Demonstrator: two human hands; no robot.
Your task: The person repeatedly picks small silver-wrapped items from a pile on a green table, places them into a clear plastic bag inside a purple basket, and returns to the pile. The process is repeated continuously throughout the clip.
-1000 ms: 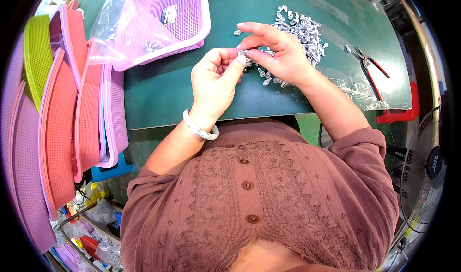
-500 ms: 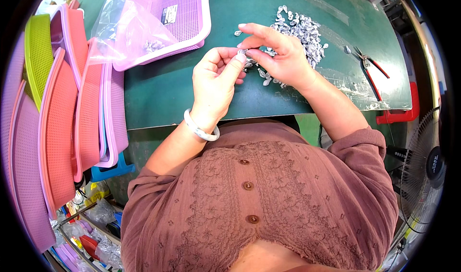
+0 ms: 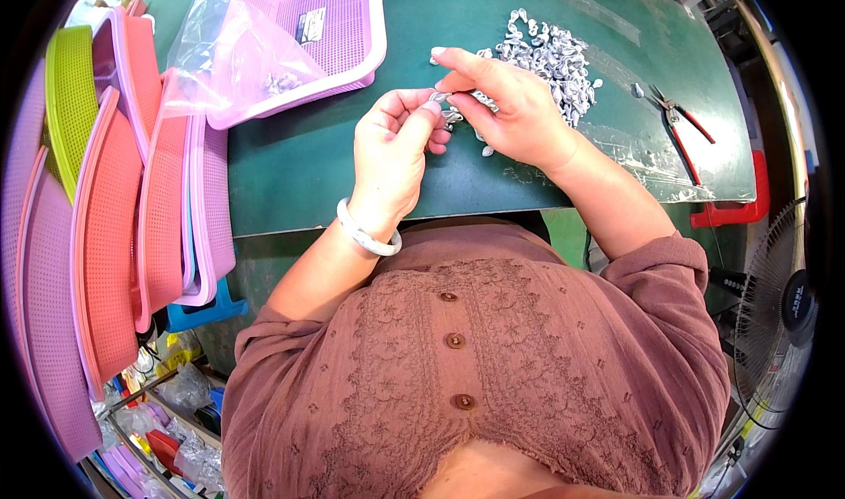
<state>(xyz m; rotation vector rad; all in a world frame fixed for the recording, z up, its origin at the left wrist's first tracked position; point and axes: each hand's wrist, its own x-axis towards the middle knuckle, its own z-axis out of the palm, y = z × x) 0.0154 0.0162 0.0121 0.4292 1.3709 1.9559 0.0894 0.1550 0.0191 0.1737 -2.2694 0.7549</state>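
Over the green table, my left hand (image 3: pixel 392 151) pinches a small silvery-grey teardrop-shaped piece (image 3: pixel 438 98) between thumb and fingers. My right hand (image 3: pixel 519 112) meets it from the right, thumb and forefinger closed at the same piece; my fingertips hide part of it. Just beyond my right hand lies a loose pile of similar grey pieces (image 3: pixel 563 63), a few of them partly covered by that hand. A pale bangle (image 3: pixel 365 238) circles my left wrist.
At the far left of the table stands a purple mesh basket (image 3: pixel 374 24), a clear plastic bag (image 3: pixel 198 77) with grey pieces draped over it. Red-handled pliers (image 3: pixel 676 134) lie at right. Stacked colored baskets (image 3: pixel 114 235) line the left side; a fan (image 3: pixel 766 305) stands at lower right.
My right hand has shifted slightly, its fingers tilting a little lower over the held piece. My left hand stays almost in place.
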